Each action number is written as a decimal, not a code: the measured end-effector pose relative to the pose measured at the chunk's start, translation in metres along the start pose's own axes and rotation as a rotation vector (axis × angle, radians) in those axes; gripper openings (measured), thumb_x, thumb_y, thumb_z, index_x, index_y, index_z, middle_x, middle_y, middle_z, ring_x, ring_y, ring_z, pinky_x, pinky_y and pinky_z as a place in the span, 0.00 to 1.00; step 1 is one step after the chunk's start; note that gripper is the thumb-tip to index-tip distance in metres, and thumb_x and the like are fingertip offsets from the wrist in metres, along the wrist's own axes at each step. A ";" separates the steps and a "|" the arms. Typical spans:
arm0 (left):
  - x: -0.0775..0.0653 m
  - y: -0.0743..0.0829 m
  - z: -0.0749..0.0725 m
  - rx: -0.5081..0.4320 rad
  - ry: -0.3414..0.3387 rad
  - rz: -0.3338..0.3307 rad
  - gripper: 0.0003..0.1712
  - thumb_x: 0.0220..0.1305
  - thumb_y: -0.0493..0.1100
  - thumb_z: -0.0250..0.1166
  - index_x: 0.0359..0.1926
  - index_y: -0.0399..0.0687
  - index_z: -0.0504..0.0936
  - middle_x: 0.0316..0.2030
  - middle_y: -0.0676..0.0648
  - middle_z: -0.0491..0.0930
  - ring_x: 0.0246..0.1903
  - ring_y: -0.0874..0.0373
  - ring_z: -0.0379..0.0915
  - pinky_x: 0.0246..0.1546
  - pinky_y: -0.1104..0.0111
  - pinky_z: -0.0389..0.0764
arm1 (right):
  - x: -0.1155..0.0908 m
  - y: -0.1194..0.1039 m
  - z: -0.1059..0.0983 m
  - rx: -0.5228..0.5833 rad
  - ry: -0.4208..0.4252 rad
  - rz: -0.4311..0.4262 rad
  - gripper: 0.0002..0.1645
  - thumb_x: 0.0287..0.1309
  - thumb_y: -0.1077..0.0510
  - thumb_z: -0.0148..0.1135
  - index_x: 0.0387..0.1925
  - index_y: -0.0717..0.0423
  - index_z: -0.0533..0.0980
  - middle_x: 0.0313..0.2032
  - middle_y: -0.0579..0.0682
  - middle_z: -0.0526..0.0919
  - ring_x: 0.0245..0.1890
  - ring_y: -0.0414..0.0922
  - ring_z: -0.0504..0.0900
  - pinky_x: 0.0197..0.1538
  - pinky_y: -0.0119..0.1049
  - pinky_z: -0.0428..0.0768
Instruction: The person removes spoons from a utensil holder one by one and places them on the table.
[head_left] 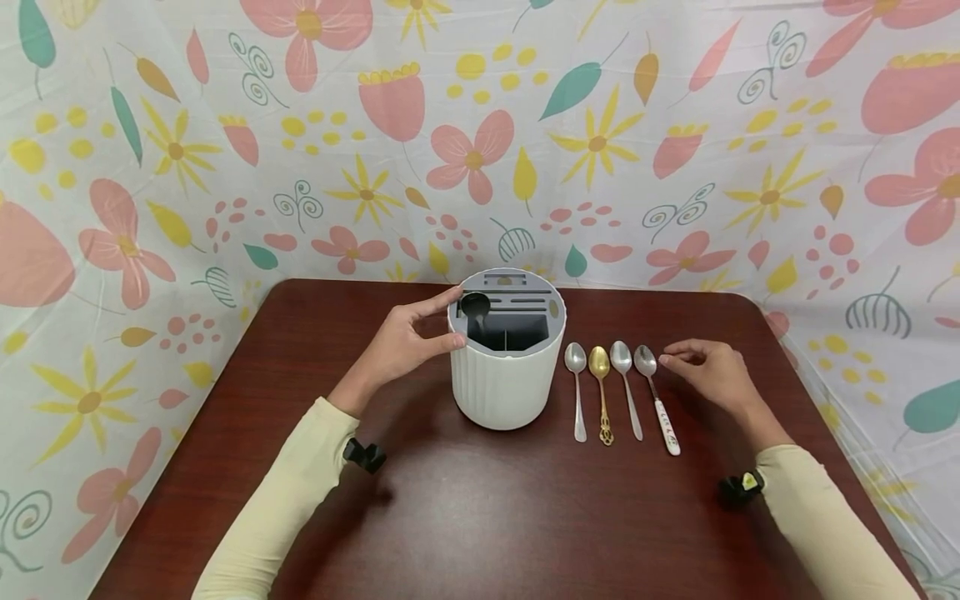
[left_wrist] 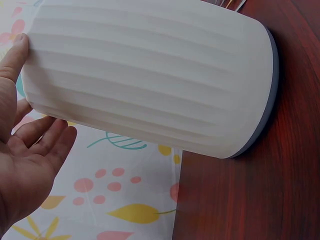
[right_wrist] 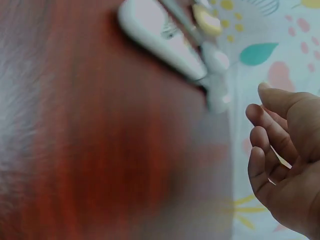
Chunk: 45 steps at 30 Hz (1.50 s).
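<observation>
A white ribbed utensil holder [head_left: 501,387] with a grey divided top stands upright. A black spoon [head_left: 476,305] rests inside it, bowl up. My left hand [head_left: 405,337] holds the holder's rim from the left, thumb at the front and index finger farther back; in the left wrist view the other fingers hang off its side. Right of the holder lie a silver spoon [head_left: 576,360], a gold spoon [head_left: 599,363], another silver spoon [head_left: 621,358] and a spoon with a white patterned handle [head_left: 667,429]. Beside that last bowl my right hand [head_left: 708,371] hovers, fingers loosely bent, holding nothing.
The dark reddish wooden table [head_left: 480,517] reaches back to a white cloth [head_left: 480,83] printed with flowers and leaves. The cloth also hangs at both sides. Black straps with small devices sit at both wrists, over cream sleeves [head_left: 277,500].
</observation>
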<state>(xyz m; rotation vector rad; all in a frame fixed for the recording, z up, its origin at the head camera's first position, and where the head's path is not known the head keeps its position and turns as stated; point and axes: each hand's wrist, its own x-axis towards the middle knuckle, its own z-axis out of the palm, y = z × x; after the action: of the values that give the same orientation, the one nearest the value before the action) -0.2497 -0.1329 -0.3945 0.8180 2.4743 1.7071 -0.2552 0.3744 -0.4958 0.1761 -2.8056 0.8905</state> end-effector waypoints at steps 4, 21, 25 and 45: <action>0.000 -0.005 -0.001 -0.001 0.003 0.021 0.41 0.62 0.42 0.75 0.74 0.58 0.70 0.72 0.53 0.70 0.73 0.60 0.61 0.72 0.53 0.65 | 0.002 -0.019 -0.012 0.013 0.031 -0.047 0.16 0.62 0.46 0.73 0.45 0.51 0.88 0.34 0.49 0.90 0.30 0.28 0.80 0.31 0.25 0.74; -0.001 0.007 -0.002 -0.008 -0.005 -0.035 0.40 0.63 0.40 0.74 0.75 0.49 0.70 0.72 0.50 0.69 0.74 0.57 0.60 0.72 0.51 0.64 | 0.029 -0.151 -0.068 0.164 0.017 -0.232 0.13 0.62 0.51 0.73 0.49 0.43 0.88 0.35 0.41 0.91 0.34 0.29 0.85 0.34 0.21 0.76; 0.002 -0.004 -0.002 -0.015 0.003 -0.024 0.41 0.62 0.39 0.75 0.75 0.51 0.70 0.73 0.50 0.69 0.74 0.57 0.59 0.73 0.51 0.63 | 0.037 -0.183 -0.069 0.225 0.025 -0.266 0.14 0.62 0.52 0.73 0.49 0.44 0.88 0.35 0.38 0.90 0.33 0.33 0.85 0.36 0.22 0.78; -0.001 -0.005 -0.001 -0.015 0.004 0.007 0.39 0.63 0.49 0.75 0.73 0.65 0.71 0.71 0.58 0.71 0.72 0.64 0.61 0.72 0.53 0.65 | 0.076 -0.281 -0.021 0.471 -0.104 -0.453 0.14 0.63 0.55 0.72 0.49 0.51 0.88 0.38 0.48 0.90 0.39 0.39 0.86 0.41 0.32 0.82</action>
<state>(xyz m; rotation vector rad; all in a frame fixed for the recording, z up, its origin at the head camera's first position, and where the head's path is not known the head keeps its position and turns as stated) -0.2514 -0.1358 -0.3987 0.8241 2.4608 1.7288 -0.2784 0.1541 -0.3061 0.9014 -2.4234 1.4190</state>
